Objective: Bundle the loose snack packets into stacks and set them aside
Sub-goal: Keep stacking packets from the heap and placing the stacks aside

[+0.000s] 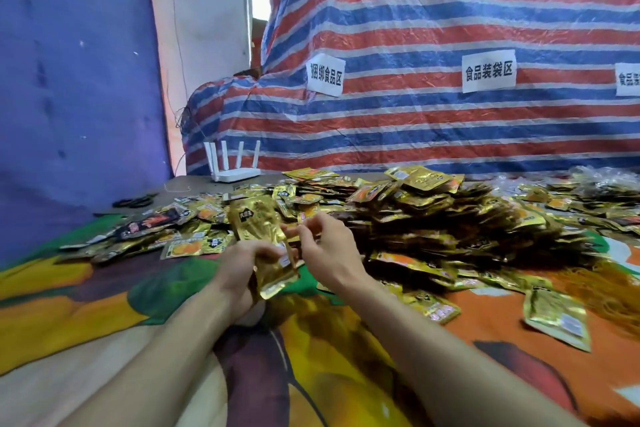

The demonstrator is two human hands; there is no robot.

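Bright printed cloth covers the surface (104, 288) where the left hand (239, 270) grips the lower half of a stack of foil packets (256, 222), seemingly light, slick and apt to fan out, while the right hand (329, 250) pinches its edge, the loose heap (433, 218) just beyond them, striped tarpaulin (450, 10) behind.

1. A person's left hand (242, 263) grips a stack of gold snack packets (263, 236), held tilted above a surface (194, 184) covered by a brightly printed cloth (104, 305).
2. The right hand (329, 246) is just beside the stack's upper edge, fingers curled; blur hides whether they hold anything.
3. A heap of loose packets (433, 218) spreads across the surface beyond both hands.
4. A white router (235, 173) with four antennas stands at the far edge, before a red, white and blue striped tarpaulin (415, 28) bearing paper signs (488, 74).
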